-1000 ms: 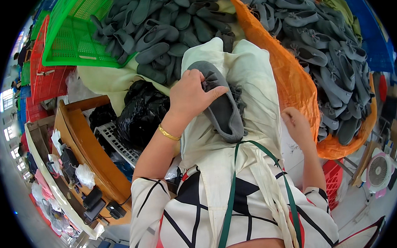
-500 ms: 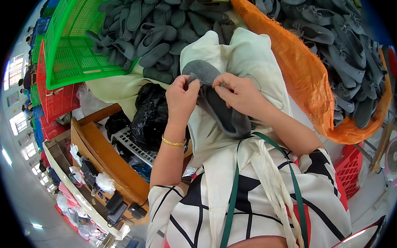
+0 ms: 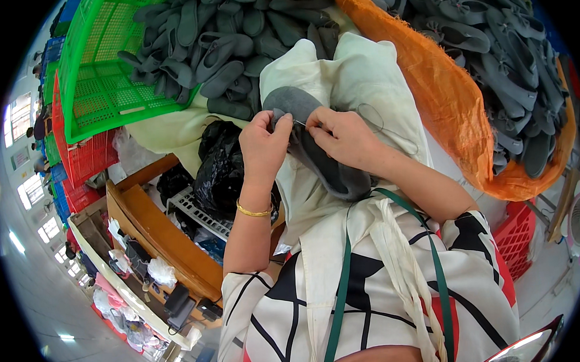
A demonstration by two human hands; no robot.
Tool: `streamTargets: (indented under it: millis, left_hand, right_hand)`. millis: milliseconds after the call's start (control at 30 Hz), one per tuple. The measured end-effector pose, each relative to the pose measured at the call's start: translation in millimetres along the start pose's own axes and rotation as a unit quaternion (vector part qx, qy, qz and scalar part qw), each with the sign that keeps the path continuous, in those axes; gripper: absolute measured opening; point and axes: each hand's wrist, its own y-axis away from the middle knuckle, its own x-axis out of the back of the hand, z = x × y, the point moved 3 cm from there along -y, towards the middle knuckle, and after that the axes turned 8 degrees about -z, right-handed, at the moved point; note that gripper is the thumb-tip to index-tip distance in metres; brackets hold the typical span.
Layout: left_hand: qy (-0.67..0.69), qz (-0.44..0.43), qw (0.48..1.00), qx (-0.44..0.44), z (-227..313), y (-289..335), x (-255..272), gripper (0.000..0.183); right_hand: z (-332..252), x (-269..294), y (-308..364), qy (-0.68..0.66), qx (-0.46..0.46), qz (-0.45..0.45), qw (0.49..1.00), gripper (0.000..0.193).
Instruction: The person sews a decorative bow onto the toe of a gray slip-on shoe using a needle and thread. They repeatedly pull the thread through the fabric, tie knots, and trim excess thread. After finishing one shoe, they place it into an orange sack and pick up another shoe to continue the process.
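R hand [image 3: 345, 137] moved to shoe [image 3: 345, 179] (wall sign [image 3: 19, 158] illeg.)

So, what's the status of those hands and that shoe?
Left hand pinching grey shoe near its toe. Right hand pinching thin, needle-like item beside it. No obstruction visible.

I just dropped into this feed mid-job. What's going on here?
A person's left hand pinches the upper of a gray slip-on shoe near its toe, over a pale apron. The right hand holds what looks like a needle at that same spot, with thin thread looping beside it. More gray shoes are heaped by a green plastic basket, and others fill an orange sack on the right.
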Motion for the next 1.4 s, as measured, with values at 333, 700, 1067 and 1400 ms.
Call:
streamTargets:
  millis: [333, 700, 1067, 1400]
  left_hand:
    - [0.044, 0.001, 0.999, -0.022, -4.3, 2.0, -0.8, 0.026]
    - [0.102, -0.038, 0.994, 0.006, -3.5, 3.0, 2.4, 0.022]
    - [0.2, -0.063, 0.975, 0.066, -8.6, -1.5, 8.5, 0.014]
    - [0.212, -0.078, 0.972, 0.069, -10.5, -0.9, 8.7, 0.011]
  right_hand:
    - [1.3, -1.0, -1.9, 0.024, 0.003, -0.005, 1.0, 0.016]
    - [4.7, -10.2, -2.8, 0.032, 0.027, 0.031, 0.999, 0.011]
    - [4.5, -14.5, -18.5, 0.073, 0.042, -0.023, 0.996, 0.009]
    - [-0.6, 4.1, -22.1, 0.162, 0.031, -0.102, 0.981, 0.011]
